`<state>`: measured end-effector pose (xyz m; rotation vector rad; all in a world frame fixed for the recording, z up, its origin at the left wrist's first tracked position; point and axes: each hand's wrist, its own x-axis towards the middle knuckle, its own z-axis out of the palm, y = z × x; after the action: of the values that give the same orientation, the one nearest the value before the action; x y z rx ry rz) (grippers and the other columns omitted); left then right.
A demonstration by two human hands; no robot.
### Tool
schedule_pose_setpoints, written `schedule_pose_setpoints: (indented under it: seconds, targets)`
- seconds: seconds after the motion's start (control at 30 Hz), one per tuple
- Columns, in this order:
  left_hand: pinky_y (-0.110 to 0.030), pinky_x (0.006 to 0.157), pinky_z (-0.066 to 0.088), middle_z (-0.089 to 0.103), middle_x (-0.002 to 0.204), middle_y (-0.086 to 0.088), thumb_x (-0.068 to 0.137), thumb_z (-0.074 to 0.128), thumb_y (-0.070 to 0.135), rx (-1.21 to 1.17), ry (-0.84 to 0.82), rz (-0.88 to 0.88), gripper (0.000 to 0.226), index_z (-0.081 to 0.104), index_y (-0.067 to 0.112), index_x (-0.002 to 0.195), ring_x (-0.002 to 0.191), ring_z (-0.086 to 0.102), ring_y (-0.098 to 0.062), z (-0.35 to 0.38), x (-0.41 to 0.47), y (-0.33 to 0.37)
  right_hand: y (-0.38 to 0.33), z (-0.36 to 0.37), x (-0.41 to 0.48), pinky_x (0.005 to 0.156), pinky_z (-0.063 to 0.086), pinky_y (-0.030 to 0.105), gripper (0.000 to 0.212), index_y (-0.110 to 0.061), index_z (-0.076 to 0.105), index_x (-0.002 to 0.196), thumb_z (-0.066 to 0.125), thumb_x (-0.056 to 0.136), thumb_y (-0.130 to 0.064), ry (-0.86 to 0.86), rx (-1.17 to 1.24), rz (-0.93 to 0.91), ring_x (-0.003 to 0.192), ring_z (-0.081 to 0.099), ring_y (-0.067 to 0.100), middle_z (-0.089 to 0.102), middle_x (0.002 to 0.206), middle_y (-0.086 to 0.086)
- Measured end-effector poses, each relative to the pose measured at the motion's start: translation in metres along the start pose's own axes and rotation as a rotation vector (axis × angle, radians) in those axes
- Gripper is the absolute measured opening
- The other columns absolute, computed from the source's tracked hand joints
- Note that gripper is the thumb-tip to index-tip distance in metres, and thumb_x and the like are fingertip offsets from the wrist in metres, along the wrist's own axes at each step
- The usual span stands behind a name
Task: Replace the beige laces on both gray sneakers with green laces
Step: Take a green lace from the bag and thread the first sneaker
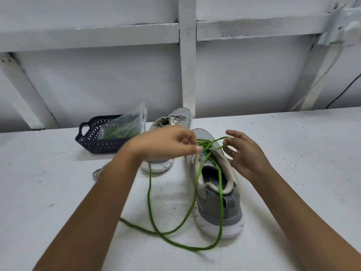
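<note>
A gray sneaker (216, 200) stands on the white table with its heel toward me and a green lace (195, 202) threaded across its eyelets. My left hand (166, 143) pinches the lace just left of the tongue. At the right side of the eyelets, my right hand (244, 155) pinches a loop of the same lace. Long slack ends of it trail over the table in front of the shoe. The second gray sneaker (173, 119) stands behind my left hand, still with beige laces, partly hidden.
A dark blue plastic basket (91, 137) at the back left holds a clear bag with green laces (125, 126). A beige lace end (96, 173) lies by my left forearm. A white wall with beams rises right behind the table's (58, 192) far edge.
</note>
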<state>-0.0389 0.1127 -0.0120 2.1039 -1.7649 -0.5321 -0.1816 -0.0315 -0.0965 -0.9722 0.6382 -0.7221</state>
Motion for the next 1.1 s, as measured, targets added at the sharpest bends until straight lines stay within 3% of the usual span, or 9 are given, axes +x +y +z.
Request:
schedule_pose_setpoints:
  seconds: [0.1,0.3,0.37,0.47,0.6,0.7,0.9,1.0,1.1]
  targets:
    - [-0.032,0.102,0.023,0.047,0.113,-0.005,0.093,0.051,0.036,0.259,0.138,-0.08,0.024,0.065,0.027,0.11,0.116,0.035,-0.021,0.026,0.021,0.02,0.0,0.001,-0.002,0.058,0.042,0.027,0.018,-0.019,0.057,0.098,0.048,0.094,-0.004,-0.009,-0.02,-0.017,0.07,0.052,0.014,0.056,0.069,-0.001]
    - [-0.041,0.096,0.029,0.041,0.122,-0.009,0.089,0.051,0.028,0.457,0.196,-0.144,0.029,0.064,0.015,0.111,0.12,0.029,-0.031,0.063,0.046,0.025,-0.002,0.001,-0.004,0.055,0.042,0.025,0.018,-0.018,0.056,0.101,0.048,0.094,-0.003,-0.031,-0.04,-0.037,0.07,0.053,0.013,0.056,0.067,-0.002]
    - [-0.039,0.097,0.029,0.041,0.119,-0.008,0.091,0.051,0.025,0.376,0.23,-0.122,0.024,0.066,0.016,0.107,0.119,0.03,-0.03,0.063,0.048,0.02,-0.002,0.001,-0.004,0.056,0.042,0.025,0.018,-0.018,0.056,0.101,0.048,0.094,-0.003,-0.031,-0.042,-0.038,0.07,0.053,0.013,0.056,0.069,-0.001]
    - [-0.026,0.094,0.029,0.044,0.113,-0.004,0.088,0.061,0.029,0.057,0.141,-0.077,0.012,0.071,0.023,0.093,0.115,0.033,-0.02,0.049,0.037,0.012,-0.001,0.002,-0.003,0.062,0.044,0.025,0.013,-0.016,0.057,0.094,0.048,0.095,-0.007,-0.031,-0.039,-0.017,0.071,0.052,0.015,0.055,0.072,0.001]
    - [-0.012,0.078,0.033,0.044,0.095,0.009,0.075,0.076,0.033,-0.369,-0.071,0.063,0.005,0.071,0.033,0.075,0.088,0.047,0.006,0.025,0.01,0.003,-0.001,0.002,-0.002,0.071,0.047,0.027,0.011,-0.015,0.057,0.09,0.049,0.095,-0.011,0.003,-0.016,0.022,0.078,0.055,0.019,0.057,0.081,0.006]
    - [-0.029,0.094,0.037,0.042,0.096,0.005,0.07,0.076,0.035,-0.498,-0.184,0.222,0.006,0.075,0.036,0.075,0.099,0.046,-0.015,0.018,-0.004,-0.001,-0.001,0.002,-0.002,0.075,0.048,0.028,0.01,-0.015,0.057,0.089,0.05,0.095,-0.012,0.02,-0.01,0.024,0.078,0.056,0.019,0.057,0.082,0.006]
    - [-0.021,0.091,0.037,0.043,0.093,0.006,0.073,0.071,0.02,-0.606,-0.277,0.322,0.008,0.076,0.025,0.077,0.097,0.042,-0.005,0.02,-0.012,0.002,0.0,0.003,-0.003,0.075,0.047,0.029,0.012,-0.014,0.059,0.089,0.05,0.095,-0.009,0.012,-0.038,-0.004,0.078,0.055,0.018,0.055,0.081,0.005]
    - [-0.016,0.084,0.04,0.056,0.083,0.017,0.08,0.064,0.009,-0.673,-0.219,0.277,0.012,0.073,0.017,0.079,0.087,0.052,-0.002,0.019,-0.011,0.001,-0.001,0.005,-0.007,0.074,0.044,0.029,0.02,-0.015,0.065,0.091,0.048,0.093,-0.002,-0.088,-0.229,-0.076,0.085,0.052,0.02,0.053,0.084,0.008]
    - [-0.011,0.077,0.043,0.066,0.077,0.014,0.085,0.058,0.007,-0.735,-0.114,0.287,0.009,0.066,0.008,0.082,0.08,0.059,0.0,0.015,-0.01,0.004,-0.013,0.007,-0.018,0.079,0.046,0.022,0.033,-0.027,0.068,0.091,0.052,0.084,0.0,-0.297,-0.564,-0.244,0.094,0.056,0.011,0.061,0.096,0.002]
